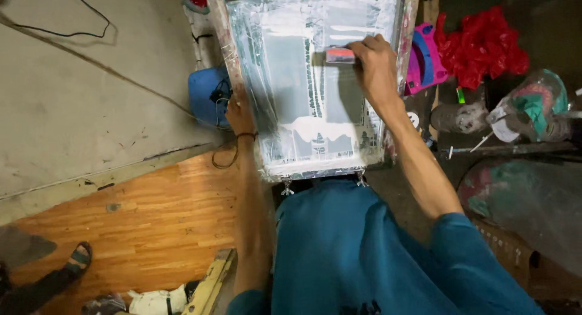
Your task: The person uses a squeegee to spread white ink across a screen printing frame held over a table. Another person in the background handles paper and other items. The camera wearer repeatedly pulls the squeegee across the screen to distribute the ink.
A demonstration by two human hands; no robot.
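A screen-printing frame (pixel 242 78) lies flat in front of me, its mesh smeared with white ink (pixel 315 130). My right hand (pixel 376 66) grips a small squeegee with a red-orange handle (pixel 339 54) near the far part of the mesh. My left hand (pixel 239 112) presses on the frame's left edge, a dark band around its wrist. My teal shirt (pixel 351 248) fills the foreground below the frame.
A blue object with cables (pixel 206 93) sits left of the frame. Red crumpled plastic (pixel 482 45), a pink-and-blue item (pixel 424 57) and plastic-wrapped containers (pixel 533 106) crowd the right. Wooden floor (pixel 145 224) lies lower left, where another person's sandalled foot (pixel 76 260) shows.
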